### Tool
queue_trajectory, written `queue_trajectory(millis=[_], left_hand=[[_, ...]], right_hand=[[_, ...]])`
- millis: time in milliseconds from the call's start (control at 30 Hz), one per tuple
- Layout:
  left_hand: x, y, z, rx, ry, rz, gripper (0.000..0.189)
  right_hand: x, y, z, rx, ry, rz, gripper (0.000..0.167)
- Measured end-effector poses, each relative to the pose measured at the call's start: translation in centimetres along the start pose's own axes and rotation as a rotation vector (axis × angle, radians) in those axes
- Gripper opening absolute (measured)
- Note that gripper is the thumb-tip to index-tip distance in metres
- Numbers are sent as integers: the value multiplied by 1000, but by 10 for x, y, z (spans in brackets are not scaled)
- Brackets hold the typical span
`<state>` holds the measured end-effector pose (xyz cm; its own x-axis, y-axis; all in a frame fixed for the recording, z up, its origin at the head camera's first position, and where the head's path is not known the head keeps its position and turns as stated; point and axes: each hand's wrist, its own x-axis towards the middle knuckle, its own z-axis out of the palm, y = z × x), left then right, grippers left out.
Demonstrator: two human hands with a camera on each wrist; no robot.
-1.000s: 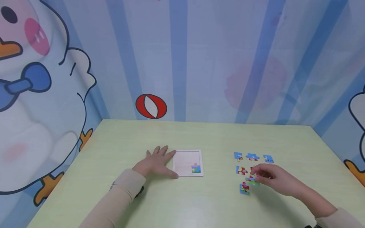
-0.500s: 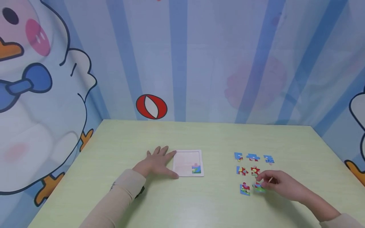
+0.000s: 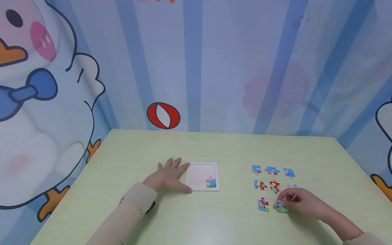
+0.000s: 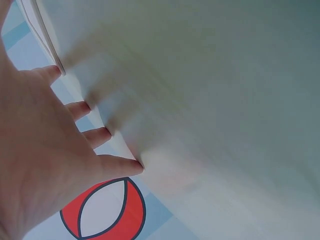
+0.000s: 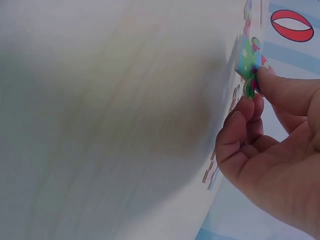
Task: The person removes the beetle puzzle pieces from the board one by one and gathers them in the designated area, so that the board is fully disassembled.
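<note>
My left hand [image 3: 167, 176] lies spread on the table, thumb and a fingertip touching the left side of a square white puzzle tray [image 3: 197, 175]. In the tray's lower right corner sits a blue and green puzzle piece [image 3: 211, 183]. Over on the right, my right hand [image 3: 306, 202] pinches a green and blue puzzle piece [image 3: 281, 208] between thumb and fingers. The right wrist view shows the same puzzle piece [image 5: 246, 60] up close, near the tabletop. Part of it is hidden by the fingertips.
Several loose pieces lie in rows on the pale table [image 3: 232, 217], among them a top-row piece [image 3: 272, 170], a red middle piece [image 3: 275, 186] and a lower-left piece [image 3: 263, 205]. Behind the table's far edge hangs a printed striped curtain [image 3: 220, 68].
My right hand has moved toward me and slightly right with the pinched piece, away from the red middle piece, uncovering it. The left hand and tray stay in place.
</note>
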<state>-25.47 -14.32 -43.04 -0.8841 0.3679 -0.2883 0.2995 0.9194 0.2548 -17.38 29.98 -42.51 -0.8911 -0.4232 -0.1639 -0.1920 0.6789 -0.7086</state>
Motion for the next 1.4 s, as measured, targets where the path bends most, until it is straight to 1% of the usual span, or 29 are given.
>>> queue_trajectory(millis=[233, 467, 733, 900, 1033, 1233, 1300, 1400], left_hand=[[0, 0, 1, 1, 3, -2, 99], [1, -1, 3, -1, 7, -1, 100], [1, -1, 3, -2, 8, 5, 99], [1, -2, 3, 0, 12, 6, 99], [1, -1, 2, -3, 12, 5, 99], [1, -1, 2, 2, 13, 8, 99], [1, -1, 2, 3, 13, 9, 99], [1, -2, 2, 5, 13, 10, 99]], right_hand=[[1, 1, 4, -45, 7, 6, 10], [2, 1, 8, -94, 39, 0, 10], [3, -1, 13, -170, 73, 45, 9], [2, -1, 13, -190, 73, 4, 9], [3, -2, 12, -191, 69, 3, 9], [5, -5, 11, -199, 78, 56, 11], [5, -8, 9, -186, 81, 63, 12], [5, -15, 5, -143, 77, 47, 13]])
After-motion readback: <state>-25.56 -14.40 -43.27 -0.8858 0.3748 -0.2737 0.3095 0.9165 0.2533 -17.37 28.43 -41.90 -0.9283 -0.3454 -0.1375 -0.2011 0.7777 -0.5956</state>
